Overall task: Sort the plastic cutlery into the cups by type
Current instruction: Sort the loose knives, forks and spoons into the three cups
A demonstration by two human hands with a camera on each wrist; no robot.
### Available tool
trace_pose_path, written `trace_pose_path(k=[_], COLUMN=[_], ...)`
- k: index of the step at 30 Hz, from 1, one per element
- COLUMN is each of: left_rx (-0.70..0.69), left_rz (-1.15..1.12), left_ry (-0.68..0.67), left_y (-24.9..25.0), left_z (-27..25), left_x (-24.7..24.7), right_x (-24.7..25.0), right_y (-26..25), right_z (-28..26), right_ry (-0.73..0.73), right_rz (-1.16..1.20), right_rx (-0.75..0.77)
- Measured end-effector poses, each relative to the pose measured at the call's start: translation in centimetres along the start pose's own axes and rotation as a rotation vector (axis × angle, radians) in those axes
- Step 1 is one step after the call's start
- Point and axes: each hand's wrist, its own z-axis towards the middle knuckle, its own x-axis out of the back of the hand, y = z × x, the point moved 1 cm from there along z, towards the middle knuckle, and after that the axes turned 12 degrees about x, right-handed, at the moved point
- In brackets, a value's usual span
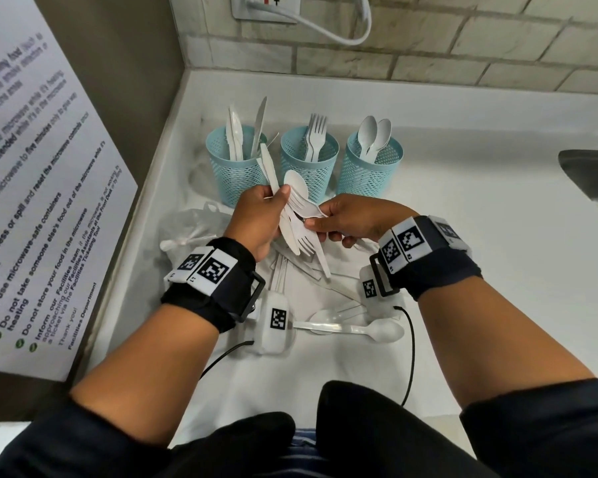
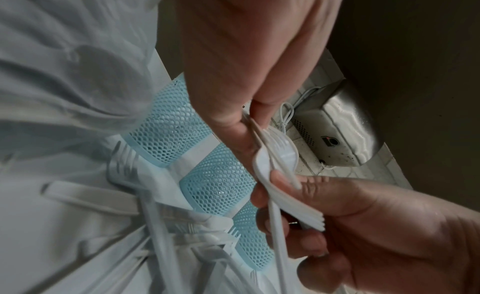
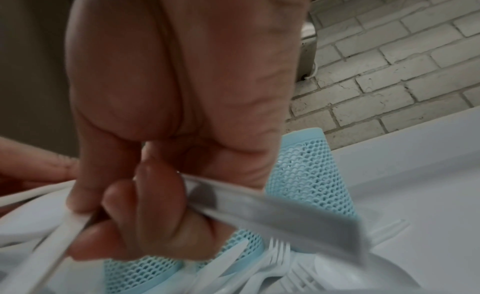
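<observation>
Three blue mesh cups stand in a row at the back of the white counter [image 1: 463, 236]: the left cup [image 1: 237, 167] holds knives, the middle cup [image 1: 309, 167] forks, the right cup [image 1: 372, 170] spoons. My left hand [image 1: 277, 201] grips a mixed bunch of white cutlery [image 1: 296, 215], a knife, a spoon and forks, just in front of the cups. My right hand [image 1: 316, 217] pinches one piece in that bunch. In the left wrist view the bunch [image 2: 275, 154] sits between both hands. The right wrist view shows my fingers [image 3: 124, 212] curled round cutlery handles.
Loose cutlery [image 1: 311, 270] lies on the counter under my hands, with a spoon [image 1: 377, 331] nearer me. A crumpled plastic bag [image 1: 190, 225] sits at the left. A sink [image 1: 591, 177] lies to the right, a printed notice [image 1: 32, 201] to the left, a brick wall [image 1: 428, 56] behind.
</observation>
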Motion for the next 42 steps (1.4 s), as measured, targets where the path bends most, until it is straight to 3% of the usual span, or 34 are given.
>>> trace_pose_path(k=[7, 11, 19, 26, 30, 35, 42], left_rx=[0.009, -0.041, -0.096, -0.165, -0.221, -0.248, -0.255], left_rz=[-0.024, -0.055, -0.16, -0.236, -0.31, -0.443, -0.552], left_ry=[0.06, 0.089, 0.079, 0.09, 0.081, 0.054, 0.054], left_y=[0.0, 0.0, -0.1, 0.1, 0.1, -0.1, -0.1], left_z=[0.2, 0.5, 1.1, 0.8, 0.8, 0.4, 0.5], left_x=[0.3, 0.6, 0.9, 0.9, 0.7, 0.6, 0.6], right_x=[0.3, 0.8, 1.0, 0.9, 0.3, 0.0, -0.1], right_y=[0.0, 0.1, 0.5, 0.5, 0.3, 0.4, 0.3], right_z=[-0.5, -1.0, -0.8, -0.8, -0.6, -0.2, -0.3], right_ry=[-0.043, 0.079, 0.235, 0.243, 0.197, 0.193, 0.33], right_rz=[-0.011, 0.22, 0.284, 0.473, 0.381, 0.101, 0.256], right_rx=[0.004, -0.002, 0.021, 0.054, 0.027, -0.038, 0.008])
